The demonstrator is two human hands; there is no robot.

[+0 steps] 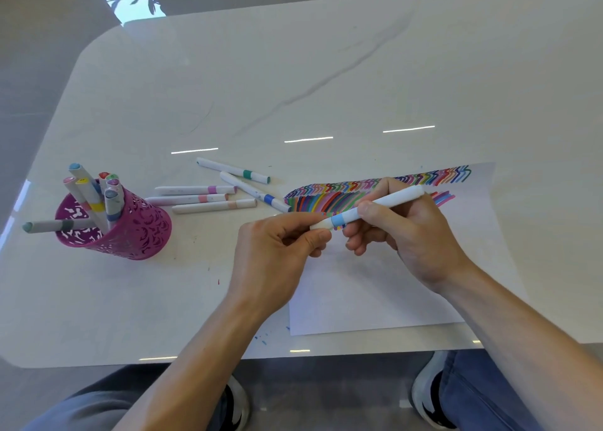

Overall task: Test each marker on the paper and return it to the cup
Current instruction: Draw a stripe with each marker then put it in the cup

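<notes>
Marker with the light-blue band [375, 207]: hanging nearly level just above the paper [375, 293], over the near edge of the coloured test strokes [326, 199]. The right hand [408, 231] is gripping the barrel, thumb pressing on top, fingers curling underneath. The left hand [274, 261] is pinching the white cap end [321, 225] between thumb and curled fingers. I am reading this as cap work; coming off or going on, I cannot tell, the tip being hidden. I am judging a straight pull or push along the barrel best, with no sideways bending.

Five loose markers [202, 199] are lying on the table [293, 71] between paper and cup. The pink cup [137, 231] is standing well left, holding several markers. A grey marker [55, 225] is leaning out over the rim, likely crowding the way back in.
</notes>
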